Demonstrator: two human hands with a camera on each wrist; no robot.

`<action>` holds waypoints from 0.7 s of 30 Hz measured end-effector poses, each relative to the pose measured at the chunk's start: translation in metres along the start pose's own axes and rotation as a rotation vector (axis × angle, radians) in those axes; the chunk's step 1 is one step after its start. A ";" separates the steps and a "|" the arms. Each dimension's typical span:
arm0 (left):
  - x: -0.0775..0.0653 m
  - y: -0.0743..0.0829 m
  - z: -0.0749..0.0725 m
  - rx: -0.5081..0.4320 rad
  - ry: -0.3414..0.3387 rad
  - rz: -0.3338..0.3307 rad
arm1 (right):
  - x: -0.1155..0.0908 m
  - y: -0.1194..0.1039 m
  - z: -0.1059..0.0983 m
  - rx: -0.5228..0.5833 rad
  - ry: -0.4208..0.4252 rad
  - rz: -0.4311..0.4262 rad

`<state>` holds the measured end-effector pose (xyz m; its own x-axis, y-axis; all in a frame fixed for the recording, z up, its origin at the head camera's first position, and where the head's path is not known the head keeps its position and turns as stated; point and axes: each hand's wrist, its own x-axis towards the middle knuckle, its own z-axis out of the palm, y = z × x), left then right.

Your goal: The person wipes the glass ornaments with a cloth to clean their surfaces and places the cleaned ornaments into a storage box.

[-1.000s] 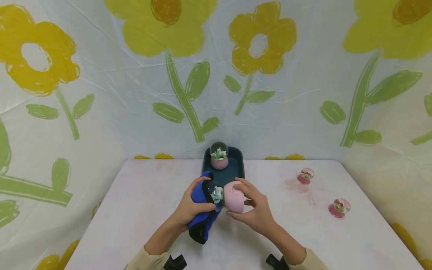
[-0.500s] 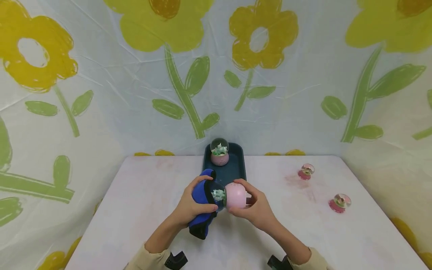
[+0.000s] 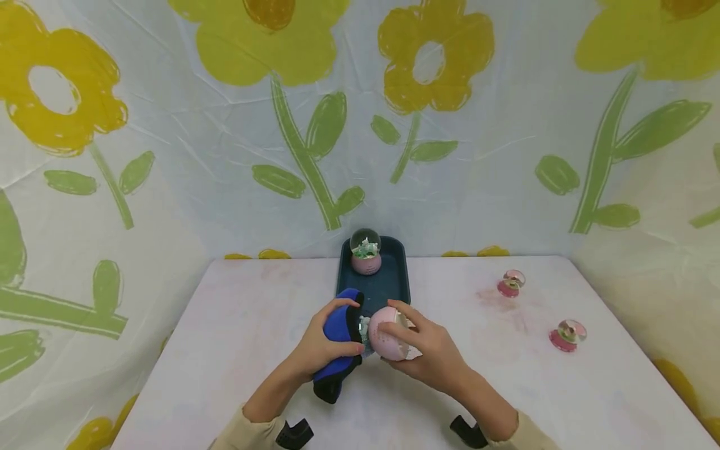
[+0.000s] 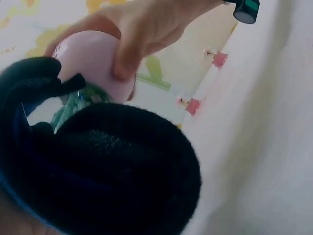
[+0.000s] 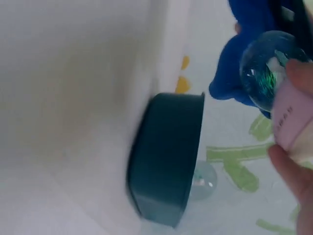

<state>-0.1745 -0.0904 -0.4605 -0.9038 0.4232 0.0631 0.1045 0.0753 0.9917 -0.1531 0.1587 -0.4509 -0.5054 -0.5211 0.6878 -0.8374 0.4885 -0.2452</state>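
Above the table, my right hand (image 3: 433, 353) grips the pink base of a snow globe (image 3: 387, 337), which is tipped on its side with the clear ball to the left. My left hand (image 3: 315, 350) holds a blue cloth (image 3: 339, 324) with black lining and edging, wrapped against the ball. In the right wrist view the clear ball (image 5: 266, 73) shows green and white figures inside, beside the blue cloth (image 5: 230, 73). The left wrist view shows the cloth's dark lining (image 4: 127, 147) covering much of the ball. My left hand's palm is hidden by the cloth.
Just beyond my hands lies a dark teal tray (image 3: 397, 281), with a second pink-based snow globe (image 3: 366, 259) upright at its far left. Two small pink ornaments with clear tops, one farther (image 3: 510, 284) and one nearer (image 3: 567, 336), stand at the table's right. A flower-printed sheet hangs behind.
The pink base has turned in my right hand, whose fingers have shifted around it. Less of the clear ball shows beside the cloth. The tray and ornaments stay in place.
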 end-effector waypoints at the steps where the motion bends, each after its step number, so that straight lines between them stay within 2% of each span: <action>1: 0.000 0.000 0.000 -0.009 -0.019 0.004 | -0.001 0.000 0.000 0.088 0.009 0.079; 4: 0.000 0.002 -0.001 -0.031 -0.057 0.032 | -0.004 -0.003 0.001 0.359 0.061 0.325; 8: -0.008 0.004 -0.004 -0.063 -0.053 0.095 | -0.005 -0.015 0.008 0.651 0.111 0.623; 10: -0.013 0.004 -0.006 -0.097 -0.044 0.129 | -0.004 -0.022 0.012 0.766 0.136 0.747; 12: -0.014 0.005 -0.006 -0.138 -0.042 0.153 | -0.002 -0.028 0.013 0.848 0.184 0.826; 14: -0.011 0.005 -0.004 -0.165 -0.030 0.162 | 0.000 -0.031 0.014 0.870 0.227 0.849; 16: -0.006 0.006 -0.002 -0.184 -0.014 0.151 | 0.001 -0.031 0.014 0.827 0.256 0.815; 18: -0.001 0.008 0.000 -0.201 0.007 0.119 | 0.001 -0.029 0.013 0.714 0.271 0.733; 21: 0.005 0.008 0.005 -0.257 0.022 0.053 | 0.000 -0.023 0.012 0.452 0.242 0.536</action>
<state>-0.1758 -0.0833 -0.4528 -0.9091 0.4003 0.1152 0.0454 -0.1798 0.9827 -0.1359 0.1389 -0.4532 -0.8528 -0.0974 0.5130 -0.5188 0.2693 -0.8114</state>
